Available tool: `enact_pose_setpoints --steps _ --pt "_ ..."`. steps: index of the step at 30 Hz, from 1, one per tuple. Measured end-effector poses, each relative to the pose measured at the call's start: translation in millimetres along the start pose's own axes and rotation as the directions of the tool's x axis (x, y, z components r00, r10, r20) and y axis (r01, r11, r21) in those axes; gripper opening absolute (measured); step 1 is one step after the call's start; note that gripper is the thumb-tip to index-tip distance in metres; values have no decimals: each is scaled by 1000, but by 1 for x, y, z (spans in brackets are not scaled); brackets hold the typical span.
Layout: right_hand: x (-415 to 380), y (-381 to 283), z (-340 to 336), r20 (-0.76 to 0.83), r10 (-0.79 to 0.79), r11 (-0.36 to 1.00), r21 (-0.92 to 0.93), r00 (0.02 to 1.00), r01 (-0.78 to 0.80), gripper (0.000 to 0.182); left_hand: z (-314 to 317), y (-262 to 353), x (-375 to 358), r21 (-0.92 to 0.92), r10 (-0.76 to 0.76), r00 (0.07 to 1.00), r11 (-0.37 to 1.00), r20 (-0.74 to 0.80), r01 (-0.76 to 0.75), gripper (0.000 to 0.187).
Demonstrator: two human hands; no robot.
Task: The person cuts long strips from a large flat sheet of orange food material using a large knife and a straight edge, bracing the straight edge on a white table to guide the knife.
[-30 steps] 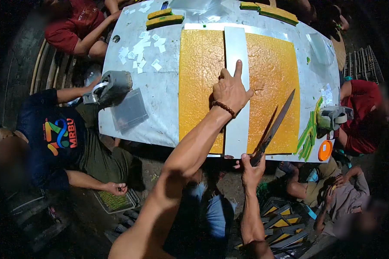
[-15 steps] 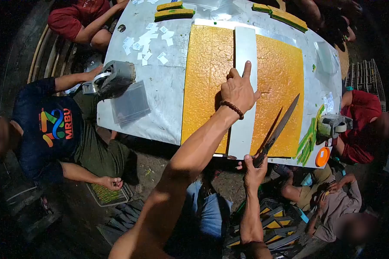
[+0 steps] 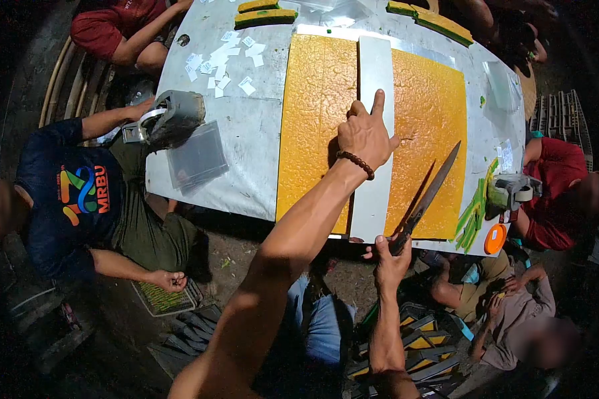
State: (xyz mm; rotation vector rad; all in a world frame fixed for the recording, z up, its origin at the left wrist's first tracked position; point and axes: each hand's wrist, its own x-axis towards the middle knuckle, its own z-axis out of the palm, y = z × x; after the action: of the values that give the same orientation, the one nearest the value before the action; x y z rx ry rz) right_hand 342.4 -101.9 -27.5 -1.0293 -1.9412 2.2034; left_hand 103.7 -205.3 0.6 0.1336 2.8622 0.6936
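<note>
My left hand (image 3: 366, 138) presses on a long white flat bar (image 3: 375, 199), its index finger stretched along it and the other fingers partly bent. The bar lies lengthwise across a large yellow slab (image 3: 313, 126) with a bumpy, shiny top. Held by its dark handle, a long knife (image 3: 432, 189) is in my right hand (image 3: 391, 261) at the table's near edge. Its blade points up and to the right over the slab's right part. The knife's shadow falls on the yellow surface.
On the table (image 3: 253, 139) are a left tape dispenser (image 3: 173, 116), clear plastic sheets (image 3: 198, 158), labels (image 3: 221, 63), green-edged strips (image 3: 266, 18), green trimmings (image 3: 471, 216), an orange lid (image 3: 494, 238) and a right tape dispenser (image 3: 512, 191). Several people sit around.
The table and its contents appear shifted slightly left and up in view. Both hands keep nearly the same pose on the bar and knife.
</note>
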Motion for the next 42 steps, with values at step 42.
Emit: enact_pose_setpoints --steps 42 --pt "8 8 -8 52 14 999 -43 999 -12 31 -36 -30 5 33 157 983 986 99 -161 80"
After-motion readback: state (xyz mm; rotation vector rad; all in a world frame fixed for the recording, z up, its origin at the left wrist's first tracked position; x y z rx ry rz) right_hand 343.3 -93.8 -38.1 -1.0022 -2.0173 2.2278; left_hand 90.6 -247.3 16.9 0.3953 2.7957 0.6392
